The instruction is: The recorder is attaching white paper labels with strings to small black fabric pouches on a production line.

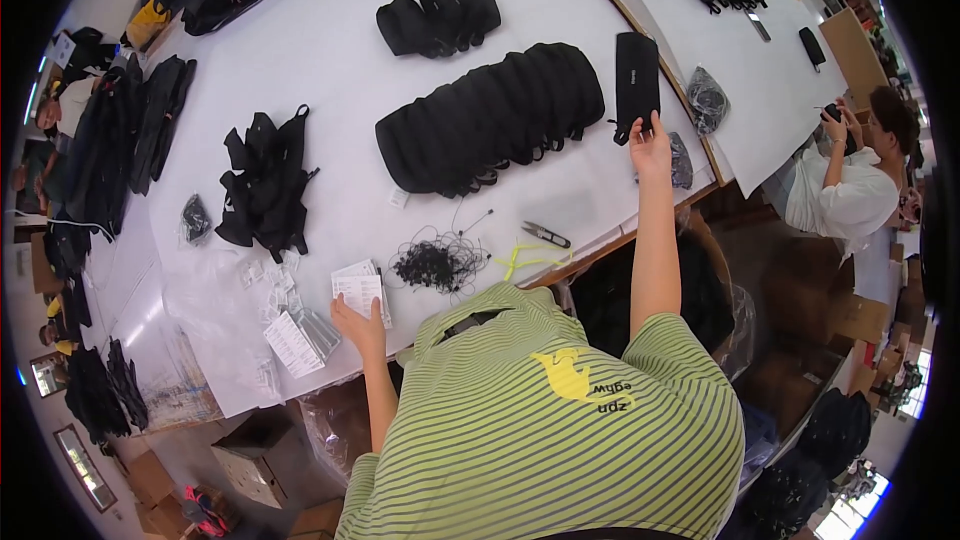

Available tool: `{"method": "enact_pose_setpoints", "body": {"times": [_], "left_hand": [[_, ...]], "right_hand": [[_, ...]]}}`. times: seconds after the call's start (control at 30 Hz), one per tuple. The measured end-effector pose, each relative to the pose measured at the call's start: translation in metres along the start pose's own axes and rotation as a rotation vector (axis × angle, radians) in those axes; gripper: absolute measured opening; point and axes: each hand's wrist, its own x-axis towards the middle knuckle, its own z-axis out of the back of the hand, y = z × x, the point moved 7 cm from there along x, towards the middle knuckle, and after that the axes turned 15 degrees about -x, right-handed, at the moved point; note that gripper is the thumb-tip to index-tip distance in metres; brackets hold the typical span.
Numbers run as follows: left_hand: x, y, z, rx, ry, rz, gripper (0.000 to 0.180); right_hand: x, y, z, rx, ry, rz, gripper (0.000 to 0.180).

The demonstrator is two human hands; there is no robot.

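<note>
My right hand (pixel 650 147) reaches out to the right and grips the lower end of a flat black fabric pouch (pixel 637 80), thumb on top. My left hand (pixel 362 324) rests at the near edge of a stack of white printed tags (pixel 357 283), its thumb and fingers apart. More white tags (pixel 293 344) lie fanned out just left of it. To its right is a tangle of black tag strings (pixel 432 265). A long row of overlapping black pouches (pixel 490 115) lies in the middle of the table, left of the held pouch.
Thread snips (pixel 546 234) and yellow-green ties (pixel 530 258) lie near the table's front edge. Loose black pouches (pixel 265 180) are heaped at left, a smaller group (pixel 440 18) farther back. Clear plastic bags (pixel 708 98) sit at right. Another person (pixel 850 175) stands beyond the right table.
</note>
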Motion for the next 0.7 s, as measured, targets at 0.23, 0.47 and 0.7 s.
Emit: {"method": "enact_pose_setpoints", "body": {"times": [0.23, 0.47, 0.7], "left_hand": [[0.043, -0.127, -0.046, -0.230, 0.242, -0.159, 0.044], [0.057, -0.398, -0.178, -0.461, 0.821, -0.806, 0.019], [0.046, -0.465, -0.375, -0.035, 0.814, -1.331, 0.027]], "right_hand": [[0.097, -0.009, 0.035, 0.095, -0.155, -0.103, 0.035], [0.108, -0.028, 0.047, -0.038, -0.142, -0.112, 0.034], [0.080, -0.023, 0.038, -0.349, -0.101, 0.000, 0.038]]}}
